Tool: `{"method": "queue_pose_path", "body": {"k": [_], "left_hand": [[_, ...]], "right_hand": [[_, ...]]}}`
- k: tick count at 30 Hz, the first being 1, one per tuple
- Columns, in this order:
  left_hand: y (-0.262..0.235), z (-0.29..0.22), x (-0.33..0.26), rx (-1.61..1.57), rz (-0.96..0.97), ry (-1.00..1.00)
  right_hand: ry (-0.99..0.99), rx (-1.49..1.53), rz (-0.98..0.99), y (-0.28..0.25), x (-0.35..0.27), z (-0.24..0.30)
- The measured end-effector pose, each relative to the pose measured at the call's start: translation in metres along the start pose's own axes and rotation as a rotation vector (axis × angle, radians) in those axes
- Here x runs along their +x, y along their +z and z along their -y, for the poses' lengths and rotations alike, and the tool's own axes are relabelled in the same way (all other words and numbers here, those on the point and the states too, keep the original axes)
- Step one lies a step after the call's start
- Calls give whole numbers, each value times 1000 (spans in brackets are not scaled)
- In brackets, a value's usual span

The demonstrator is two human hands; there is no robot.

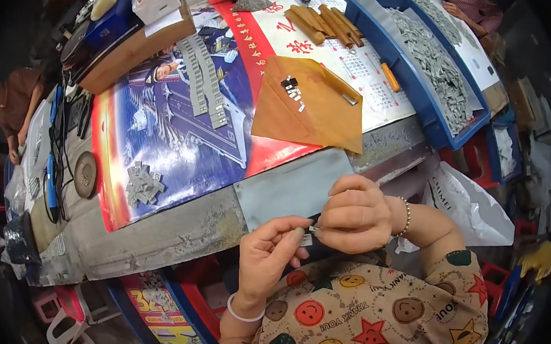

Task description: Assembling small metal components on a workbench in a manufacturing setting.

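My left hand [272, 252] and my right hand [357, 216] meet in front of me at the table's near edge, fingertips almost touching. Both are closed in a pinch on a small silvery metal piece [313, 228]; its exact shape is mostly hidden by the fingers. Just beyond them lies a plain grey sheet [287, 186]. Farther off, an amber-brown sheet [274, 110] bears several tiny black and silver parts [293, 90]. To the left, a loose heap of small grey metal pieces [145, 185] rests on a glossy poster [179, 164].
Long strips of grey pieces [203, 82] lie on the poster. At the right stands a blue tray [444, 130] full of grey pieces, with an orange-handled tool [390, 77] beside it. Brown rolls [326, 24] lie at the back. Other people sit at both far sides.
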State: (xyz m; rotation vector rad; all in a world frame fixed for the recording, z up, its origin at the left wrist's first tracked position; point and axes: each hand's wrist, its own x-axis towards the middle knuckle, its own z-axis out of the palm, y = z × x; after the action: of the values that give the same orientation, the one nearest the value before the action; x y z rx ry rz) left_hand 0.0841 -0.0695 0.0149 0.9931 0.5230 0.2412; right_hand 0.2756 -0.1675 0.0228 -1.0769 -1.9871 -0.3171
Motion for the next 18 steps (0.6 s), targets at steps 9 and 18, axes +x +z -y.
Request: {"method": "queue_pose_path", "body": {"k": [9,18], "left_hand": [[6,4,-3,133,-63,48],[0,4,6,52,-158,69]], "right_hand": [[-31,46,25,8,-5,-1],[517,401,45,17,-6,-2]]}}
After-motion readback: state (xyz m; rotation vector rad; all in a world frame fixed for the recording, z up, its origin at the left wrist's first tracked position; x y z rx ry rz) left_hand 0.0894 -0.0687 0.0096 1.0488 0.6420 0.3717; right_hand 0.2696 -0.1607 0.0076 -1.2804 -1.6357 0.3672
